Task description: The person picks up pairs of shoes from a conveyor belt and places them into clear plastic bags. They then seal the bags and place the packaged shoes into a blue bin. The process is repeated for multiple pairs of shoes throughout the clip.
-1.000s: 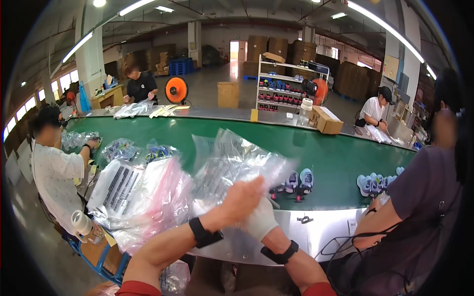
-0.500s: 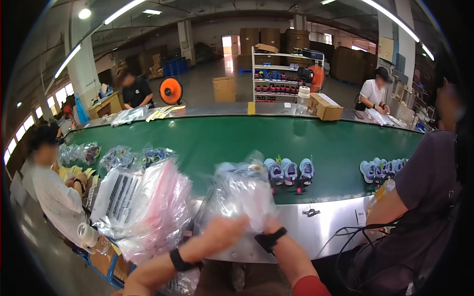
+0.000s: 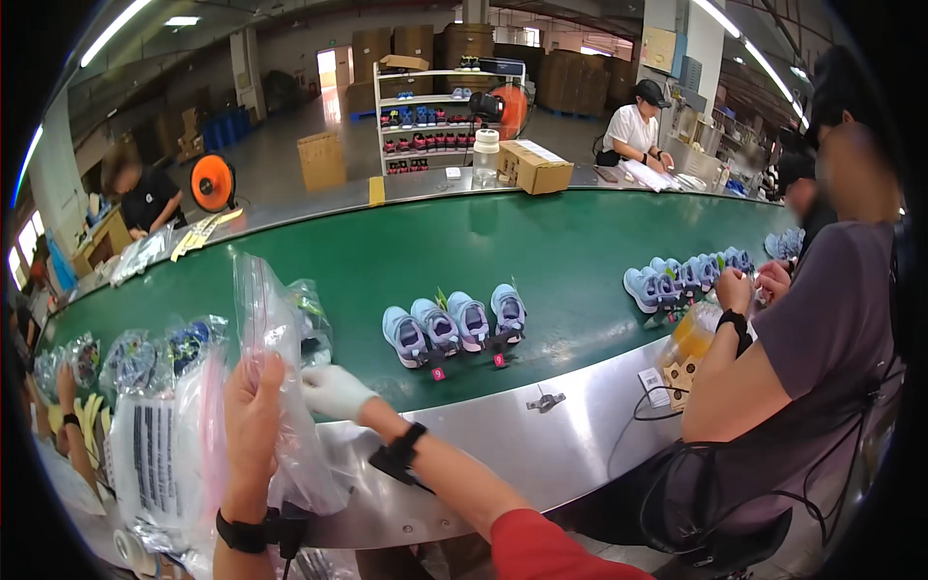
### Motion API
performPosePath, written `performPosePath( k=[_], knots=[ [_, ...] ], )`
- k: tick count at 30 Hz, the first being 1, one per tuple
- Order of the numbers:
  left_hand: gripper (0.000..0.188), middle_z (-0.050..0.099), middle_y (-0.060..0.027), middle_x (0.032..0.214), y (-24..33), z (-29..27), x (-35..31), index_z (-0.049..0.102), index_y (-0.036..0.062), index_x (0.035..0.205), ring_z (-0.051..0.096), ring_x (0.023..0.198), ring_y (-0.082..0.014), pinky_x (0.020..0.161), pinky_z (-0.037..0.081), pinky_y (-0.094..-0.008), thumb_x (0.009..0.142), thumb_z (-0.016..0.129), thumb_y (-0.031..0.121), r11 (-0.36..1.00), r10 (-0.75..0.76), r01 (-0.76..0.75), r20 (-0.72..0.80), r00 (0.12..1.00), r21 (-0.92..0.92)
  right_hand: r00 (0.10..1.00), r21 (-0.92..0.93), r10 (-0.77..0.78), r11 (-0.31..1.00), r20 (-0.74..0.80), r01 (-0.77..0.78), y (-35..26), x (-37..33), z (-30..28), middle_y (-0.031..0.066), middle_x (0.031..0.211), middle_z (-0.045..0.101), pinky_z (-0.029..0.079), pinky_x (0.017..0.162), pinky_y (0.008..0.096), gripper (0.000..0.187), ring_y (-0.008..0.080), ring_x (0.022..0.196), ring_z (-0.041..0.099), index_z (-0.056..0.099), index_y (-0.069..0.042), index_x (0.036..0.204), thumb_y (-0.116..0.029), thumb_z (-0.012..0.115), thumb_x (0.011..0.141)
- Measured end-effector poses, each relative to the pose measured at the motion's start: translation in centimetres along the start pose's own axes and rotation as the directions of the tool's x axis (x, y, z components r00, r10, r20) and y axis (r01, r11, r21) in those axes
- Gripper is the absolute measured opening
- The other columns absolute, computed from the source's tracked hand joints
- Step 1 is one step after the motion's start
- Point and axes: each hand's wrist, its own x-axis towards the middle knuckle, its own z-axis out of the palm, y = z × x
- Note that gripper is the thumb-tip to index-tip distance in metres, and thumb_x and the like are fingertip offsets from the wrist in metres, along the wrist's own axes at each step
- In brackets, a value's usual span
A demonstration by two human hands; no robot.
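Both hands are now standing farther to the left of the shoes [image 3: 454, 324] than half a second ago, when they were working right beside them; the view is also turning rightward. Left fingers are curling round a clear bag [image 3: 302, 440], the thumb of the left hand [image 3: 251, 416] pressing it against them. Its upper end is rising above this grip and its loose length is hanging below, over the bench [image 3: 464, 449]; gripping the middle is probably keeping the limp film from folding. Whether its mouth is parting, I cannot tell.

Gloved fingers of the right hand [image 3: 338, 394] are reaching in at the bag's right edge; their tips are partly hiding there, so whether they are pinching or merely touching it I cannot tell. Just beyond them, a bundle [image 3: 311, 329] in clear film is sitting on the green belt [image 3: 570, 261].

Right of these gloved fingers, the four shoes are standing in a row on the belt, toes pointing away, an arrangement probably leaving their openings facing the wearer. Just left of the left fingers, a pile [image 3: 150, 454] of flat bags is lying, likely kept there for easy reach. Beyond that pile, bagged shoes [image 3: 191, 343] are resting together, seemingly keeping apart from the bare ones.
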Motion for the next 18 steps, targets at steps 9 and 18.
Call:
performPosePath(
  k=[9, 18],
  knots=[
    [0.02, 0.054, 0.0052, 0.073, -0.8, 2.9, -2.7, 0.058, 0.01, 0.085, 0.05, 0.061, -0.004, 0.054, 0.04, -0.0185, 0.098, 0.05, 0.023, 0.992, 0.021, -0.019, 0.014, 1.0, -0.127, 0.997, 0.459, 0.021, 0.888, -0.08, 0.018, -6.7, -11.7, -4.3, -0.0042, 0.072, 0.054, 0.046, 0.062, 0.0242, 0.027, 0.0049, 0.069, 0.052, 0.059, -0.003, 0.082, -0.028, 0.058, 0.093],
    [0.018, 0.05, 0.0024, 0.065, 0.0, 2.6, -4.4, 0.058, 0.0016, 0.083, 0.044, 0.056, -0.0058, 0.048, 0.034, -0.0239, 0.094, 0.055, 0.016, 0.786, 0.555, -0.456, -0.15, 0.818, 0.417, 0.542, -0.687, -0.568, 0.726, -0.619, -0.024, -8.9, -17.5, -6.3, 0.0089, 0.08, 0.06, 0.048, 0.064, 0.0384, 0.017, 0.0266, 0.072, 0.058, 0.059, -0.007, 0.083, -0.01, 0.07, 0.07]
  ],
)
